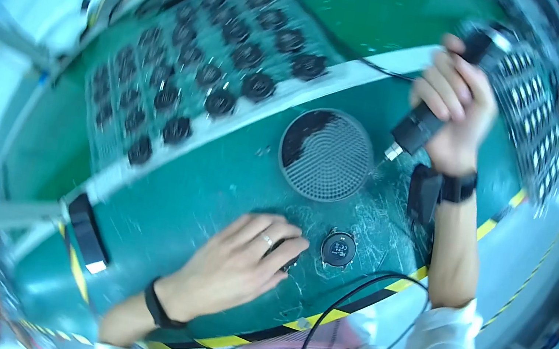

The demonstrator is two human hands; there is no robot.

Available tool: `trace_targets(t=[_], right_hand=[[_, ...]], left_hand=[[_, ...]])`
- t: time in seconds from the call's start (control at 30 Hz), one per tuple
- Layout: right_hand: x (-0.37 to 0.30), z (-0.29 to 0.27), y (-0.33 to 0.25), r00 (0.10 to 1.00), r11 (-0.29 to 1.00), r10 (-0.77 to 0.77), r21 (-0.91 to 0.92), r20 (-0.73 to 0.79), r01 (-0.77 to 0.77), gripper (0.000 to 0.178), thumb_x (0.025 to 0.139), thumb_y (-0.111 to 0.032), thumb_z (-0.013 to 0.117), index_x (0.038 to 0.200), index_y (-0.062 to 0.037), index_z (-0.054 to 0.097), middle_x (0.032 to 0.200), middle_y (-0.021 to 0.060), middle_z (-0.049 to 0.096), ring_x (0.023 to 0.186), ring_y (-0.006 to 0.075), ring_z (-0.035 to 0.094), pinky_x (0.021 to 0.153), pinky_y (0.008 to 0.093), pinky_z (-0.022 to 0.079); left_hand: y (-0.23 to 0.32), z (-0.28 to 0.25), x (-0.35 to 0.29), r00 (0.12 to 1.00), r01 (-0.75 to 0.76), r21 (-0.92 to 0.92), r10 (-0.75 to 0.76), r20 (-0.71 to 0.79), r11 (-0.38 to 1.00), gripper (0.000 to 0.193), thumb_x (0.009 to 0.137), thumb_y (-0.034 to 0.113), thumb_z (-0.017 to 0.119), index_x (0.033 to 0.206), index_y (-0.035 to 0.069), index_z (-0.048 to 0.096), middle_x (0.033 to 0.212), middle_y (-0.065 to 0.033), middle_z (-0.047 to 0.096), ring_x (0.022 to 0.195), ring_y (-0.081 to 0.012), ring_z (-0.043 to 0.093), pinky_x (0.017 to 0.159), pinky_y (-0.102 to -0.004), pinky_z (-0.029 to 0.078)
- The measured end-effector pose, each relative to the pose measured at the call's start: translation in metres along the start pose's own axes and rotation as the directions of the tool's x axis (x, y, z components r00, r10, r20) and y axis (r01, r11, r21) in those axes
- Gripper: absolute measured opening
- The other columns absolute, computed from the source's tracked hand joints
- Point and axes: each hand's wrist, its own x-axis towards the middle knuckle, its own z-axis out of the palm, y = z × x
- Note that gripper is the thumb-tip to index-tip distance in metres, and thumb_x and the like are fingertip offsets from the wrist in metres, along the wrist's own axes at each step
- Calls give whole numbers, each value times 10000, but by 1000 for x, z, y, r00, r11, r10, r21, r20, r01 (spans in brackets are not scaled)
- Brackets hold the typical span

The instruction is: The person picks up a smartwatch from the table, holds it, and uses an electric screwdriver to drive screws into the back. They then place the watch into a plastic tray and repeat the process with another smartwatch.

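Observation:
My right hand (454,104) is wrapped round a black electric screwdriver (418,129), raised over the right side of the green work table. Its bit points down and to the left, near a round grey ribbed dish (333,160) with a patch of small dark pieces at its left, probably screws. My left hand (239,263) rests on the table, fingers curled over a small dark part (286,253) mostly hidden under them. Just right of those fingers lies a round black watch case (338,248), apart from both hands.
A clear tray (192,96) of several round black parts stands beyond a white ledge (237,118). Another tray (534,107) with rows of pale pieces is at the far right. A black phone-like slab (88,232) lies left. Striped tape edges the table; a black cable (340,297) loops over it.

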Motion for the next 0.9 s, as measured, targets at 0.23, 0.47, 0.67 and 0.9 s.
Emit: trace_targets(t=[0.23,0.47,0.67,0.9], right_hand=[[6,-52,-14,960,982,-89,135,-264,128,86,970,-31,483,1047,-8,514,619,-44,366,471,60,351,492,243,350],[11,-45,21,946,999,-38,-34,-322,29,168,989,-61,493,1149,-18,522,630,-62,330,478,47,320,473,237,306],[13,-72,24,946,1000,20,15,-323,-15,148,985,-84,521,1126,-43,540,650,-47,341,491,57,325,470,237,303],[11,-67,25,936,1000,-6,-2,-352,6,122,971,-96,549,1085,-53,548,665,-34,365,498,63,334,470,236,309]], left_hand=[[25,6,36,981,53,-203,-89,-171,978,465,831,237,748,1243,89,588,1229,-80,564,1168,-285,541,975,-402,466],[36,17,41,993,72,143,-58,-99,987,501,836,248,714,1284,92,553,1275,-113,517,1225,-276,493,988,-410,443],[28,6,7,996,85,121,-80,-47,989,510,810,221,727,1276,98,562,1232,-114,536,1208,-269,508,985,-393,448],[-56,-100,-93,830,370,-131,-390,-398,920,399,779,78,747,1166,76,650,1101,-108,635,986,-278,632,867,-352,534]])
